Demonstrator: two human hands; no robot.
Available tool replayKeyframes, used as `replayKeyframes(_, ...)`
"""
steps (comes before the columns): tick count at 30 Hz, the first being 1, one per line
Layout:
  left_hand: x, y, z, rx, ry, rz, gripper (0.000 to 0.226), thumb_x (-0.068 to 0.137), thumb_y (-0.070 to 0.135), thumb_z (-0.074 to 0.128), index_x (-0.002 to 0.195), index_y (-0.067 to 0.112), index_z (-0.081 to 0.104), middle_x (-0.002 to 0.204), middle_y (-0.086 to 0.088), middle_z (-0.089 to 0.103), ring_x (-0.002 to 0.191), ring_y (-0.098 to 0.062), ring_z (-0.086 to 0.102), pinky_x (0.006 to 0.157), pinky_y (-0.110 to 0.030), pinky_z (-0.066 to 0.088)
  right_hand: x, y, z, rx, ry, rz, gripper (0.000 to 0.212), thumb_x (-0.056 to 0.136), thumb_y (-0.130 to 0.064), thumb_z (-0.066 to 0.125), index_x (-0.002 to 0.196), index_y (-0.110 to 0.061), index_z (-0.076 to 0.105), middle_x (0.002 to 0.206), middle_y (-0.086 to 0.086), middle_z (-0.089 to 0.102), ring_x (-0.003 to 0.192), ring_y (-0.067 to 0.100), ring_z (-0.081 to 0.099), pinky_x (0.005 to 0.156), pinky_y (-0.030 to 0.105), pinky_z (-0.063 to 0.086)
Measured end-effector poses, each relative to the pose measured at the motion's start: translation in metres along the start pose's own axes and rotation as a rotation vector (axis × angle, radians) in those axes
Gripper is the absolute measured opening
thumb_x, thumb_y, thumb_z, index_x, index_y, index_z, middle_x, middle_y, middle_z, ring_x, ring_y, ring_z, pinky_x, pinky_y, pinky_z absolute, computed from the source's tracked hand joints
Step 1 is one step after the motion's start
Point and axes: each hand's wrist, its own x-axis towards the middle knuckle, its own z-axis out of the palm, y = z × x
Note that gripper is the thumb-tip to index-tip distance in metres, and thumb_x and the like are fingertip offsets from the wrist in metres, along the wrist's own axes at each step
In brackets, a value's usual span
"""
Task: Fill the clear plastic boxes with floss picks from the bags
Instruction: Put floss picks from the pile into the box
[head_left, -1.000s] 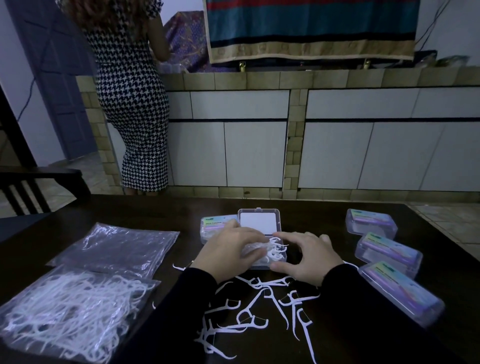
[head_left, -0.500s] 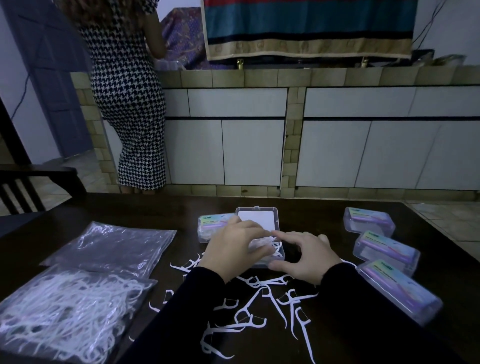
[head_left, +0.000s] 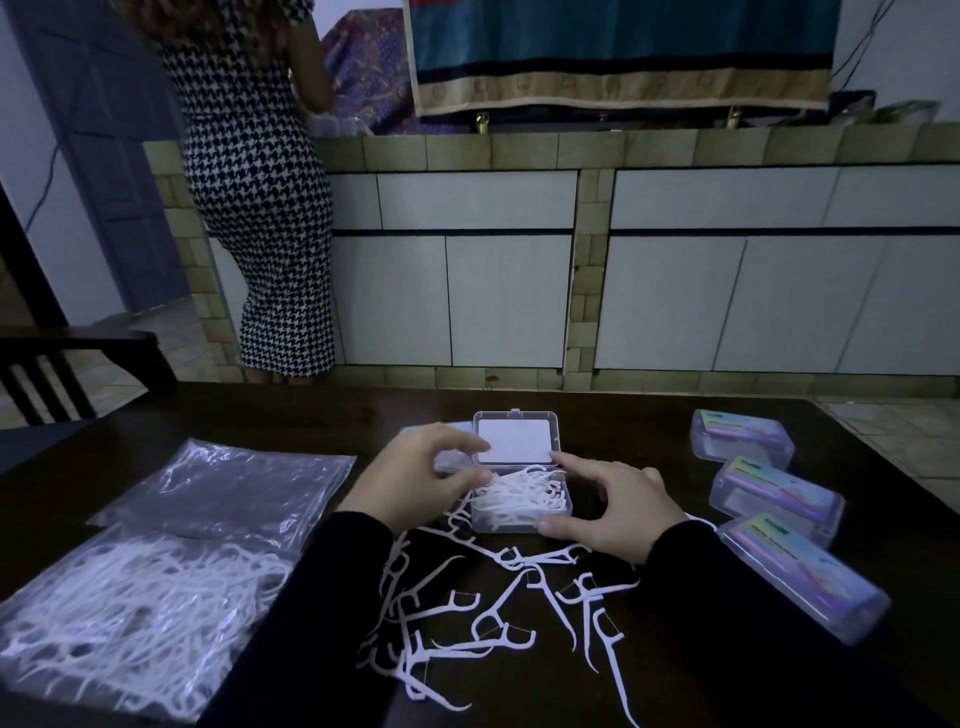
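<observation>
1. The open clear box (head_left: 521, 501) sits mid-table, heaped with floss picks, its lid (head_left: 514, 438) tipped back.
2. My left hand (head_left: 423, 475) hovers at the box's left edge, fingers loosely curled; whether they pinch a pick I cannot tell.
3. My right hand (head_left: 618, 506) spans the box's right side, thumb on the near corner, forefinger reaching the far one.
4. Loose floss picks (head_left: 498, 608) lie scattered just before the box.
5. A full bag (head_left: 124, 613) of picks lies at left, three closed boxes (head_left: 774, 491) at right.
</observation>
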Motion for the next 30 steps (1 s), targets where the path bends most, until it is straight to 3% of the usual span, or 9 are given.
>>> replayKeyframes(4,-0.002,-0.009,-0.001,-0.081,-0.114,-0.114,0.038,0.077,0.045,0.075,0.112,0.035,0.068,0.102,0.020,0.064,0.103,0.005,0.054,0.097,-0.026,0.044,0.002,0.002,0.000,0.008,-0.012,0.008,0.092,0.066,-0.080,0.059,0.145,-0.050,0.023,0.148,-0.012,0.041,0.128,0.019,0.034,0.102,0.039,0.026)
replayKeyframes(10,-0.002,0.011,0.009,-0.069,-0.071,-0.114,0.033,0.080,0.041,0.073,0.110,0.030,0.068,0.096,0.012,0.064,0.094,-0.003,0.057,0.088,-0.026,0.048,-0.005,-0.002,-0.006,0.001,-0.004,-0.002,0.086,0.072,-0.074,0.060,0.146,-0.048,0.024,0.148,-0.011,0.040,0.128,0.019,0.034,0.103,0.037,0.026)
replayKeyframes(15,-0.004,-0.001,-0.004,-0.118,-0.081,-0.109,0.014,0.076,0.041,0.076,0.086,0.033,0.072,0.086,0.013,0.065,0.061,0.012,0.051,0.060,-0.014,0.037,-0.008,-0.005,-0.008,0.006,-0.003,-0.010,0.087,0.073,-0.073,0.060,0.147,-0.047,0.024,0.149,-0.012,0.040,0.129,0.018,0.035,0.105,0.038,0.024)
replayKeyframes(18,-0.004,-0.001,-0.002,-0.121,-0.120,-0.151,0.016,0.072,0.040,0.080,0.084,0.034,0.070,0.084,0.014,0.064,0.073,0.008,0.057,0.067,-0.014,0.041,-0.009,-0.007,-0.010,0.014,-0.002,-0.016,0.085,0.075,-0.070,0.062,0.146,-0.046,0.024,0.149,-0.013,0.040,0.130,0.018,0.035,0.108,0.039,0.023)
replayKeyframes(22,-0.001,0.007,0.006,-0.050,-0.007,-0.145,0.028,0.074,0.043,0.077,0.098,0.031,0.070,0.092,0.016,0.061,0.090,-0.002,0.057,0.082,-0.024,0.047,-0.010,-0.006,-0.010,0.024,0.002,-0.019,0.084,0.075,-0.070,0.062,0.146,-0.046,0.024,0.149,-0.013,0.040,0.133,0.017,0.033,0.108,0.039,0.019)
replayKeyframes(24,0.001,0.016,0.011,0.003,0.062,-0.079,0.033,0.081,0.047,0.069,0.111,0.032,0.066,0.106,0.017,0.060,0.099,-0.002,0.054,0.085,-0.022,0.044,-0.009,-0.005,-0.009,0.028,0.006,-0.018,0.083,0.075,-0.070,0.062,0.145,-0.047,0.025,0.148,-0.013,0.041,0.133,0.017,0.034,0.107,0.038,0.020)
replayKeyframes(27,0.002,0.035,0.028,0.143,0.026,0.111,0.038,0.091,0.049,0.054,0.125,0.033,0.059,0.126,0.016,0.057,0.114,-0.004,0.047,0.096,-0.023,0.040,-0.009,-0.004,-0.009,0.052,0.013,-0.023,0.081,0.076,-0.068,0.062,0.145,-0.047,0.026,0.148,-0.014,0.040,0.133,0.017,0.033,0.107,0.037,0.020)
replayKeyframes(30,0.004,0.046,0.043,0.264,-0.030,0.228,0.038,0.095,0.047,0.048,0.128,0.031,0.058,0.129,0.013,0.056,0.108,-0.010,0.041,0.085,-0.022,0.037,-0.010,-0.003,-0.008,0.065,0.026,-0.058,0.080,0.075,-0.069,0.062,0.145,-0.046,0.029,0.146,-0.015,0.043,0.135,0.013,0.034,0.108,0.038,0.017)
